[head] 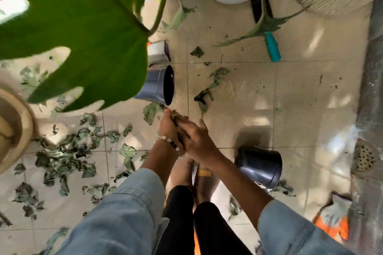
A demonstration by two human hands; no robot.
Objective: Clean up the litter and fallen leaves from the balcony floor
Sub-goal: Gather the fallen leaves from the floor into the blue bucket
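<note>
- Over the tiled balcony floor [234,114], the left hand [169,128] and right hand [198,141] meet just in front of the person's feet, pressed together around a small clump of dry leaves [178,118].
- The left hand curls its fingers about the clump — a bead bracelet [171,143] circles that wrist.
- The right hand lies against the clump from the other side with its fingers fairly straight; whether it truly grips cannot be told.
- A scatter of fallen leaves [66,151] covers the floor to the left, and a smaller trail of leaves [209,87] lies ahead of the hands.
- A black pot [159,86] lies on its side just beyond the hands, its mouth facing right — one leaf lies beneath its rim.
- A second black pot [261,166] lies tipped to the right of the right forearm.
- A teal handle [272,46] rests on the floor farther off, near a drooping green leaf.
- A large green plant leaf [72,27] hangs close to the camera at upper left.
- A round floor drain [363,158] sits at the right edge.
</note>
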